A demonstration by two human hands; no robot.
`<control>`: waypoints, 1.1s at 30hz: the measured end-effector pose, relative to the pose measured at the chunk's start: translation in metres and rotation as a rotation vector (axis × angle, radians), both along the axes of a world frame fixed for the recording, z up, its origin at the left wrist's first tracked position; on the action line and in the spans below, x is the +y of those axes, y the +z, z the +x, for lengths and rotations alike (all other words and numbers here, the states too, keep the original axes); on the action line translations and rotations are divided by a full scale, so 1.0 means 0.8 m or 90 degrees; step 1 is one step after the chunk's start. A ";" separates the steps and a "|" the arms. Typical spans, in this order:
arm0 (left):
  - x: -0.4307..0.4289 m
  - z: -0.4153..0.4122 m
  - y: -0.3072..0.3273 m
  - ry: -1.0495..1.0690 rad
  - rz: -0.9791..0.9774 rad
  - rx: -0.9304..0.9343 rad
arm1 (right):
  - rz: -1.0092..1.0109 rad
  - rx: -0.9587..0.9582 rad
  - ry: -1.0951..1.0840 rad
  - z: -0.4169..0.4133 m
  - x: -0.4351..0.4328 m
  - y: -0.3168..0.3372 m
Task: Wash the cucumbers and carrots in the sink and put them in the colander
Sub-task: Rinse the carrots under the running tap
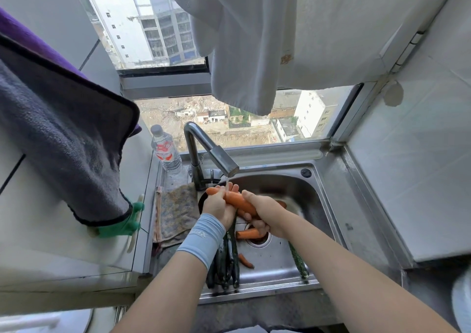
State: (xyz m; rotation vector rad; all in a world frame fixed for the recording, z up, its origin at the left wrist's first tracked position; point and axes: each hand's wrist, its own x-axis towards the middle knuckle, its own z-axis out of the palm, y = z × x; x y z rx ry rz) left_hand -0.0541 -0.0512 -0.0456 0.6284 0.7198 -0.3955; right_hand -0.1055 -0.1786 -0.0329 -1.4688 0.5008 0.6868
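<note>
Both hands hold one carrot (238,200) under the faucet (211,151) spout, where a thin stream of water (226,182) strikes it. The left hand (218,205), above a blue wristband (201,238), wraps the thin end, and the right hand (266,210) grips the thick end. They work at the back left of the sink (313,205), close to the faucet base. Below them, dark cucumbers (226,264) lie bunched along the basin's left wall, a lone cucumber (298,258) lies toward the right, and loose carrots (248,233) sit by the drain (257,242). The widest open room is the basin's right slope. A patterned cloth (175,210) drapes the left rim near a water bottle (165,151), and a white cloth (254,52) hangs above the faucet.
</note>
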 end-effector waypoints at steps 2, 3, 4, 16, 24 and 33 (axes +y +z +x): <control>-0.003 -0.008 -0.004 -0.031 -0.010 -0.039 | -0.005 0.049 -0.032 0.005 0.003 -0.003; -0.004 -0.012 -0.009 -0.060 -0.003 -0.050 | -0.010 0.071 -0.042 0.007 0.005 -0.005; -0.005 -0.017 -0.011 -0.092 0.012 -0.054 | -0.018 0.089 -0.051 0.008 0.007 -0.004; 0.033 0.014 -0.015 -0.121 0.109 0.070 | -0.024 -0.036 0.047 0.031 0.068 0.019; 0.024 -0.007 0.002 -0.119 0.027 0.021 | -0.281 -0.046 0.011 0.048 0.069 0.007; 0.014 0.003 -0.016 -0.111 0.226 0.056 | -0.279 -0.096 0.063 0.033 0.074 -0.001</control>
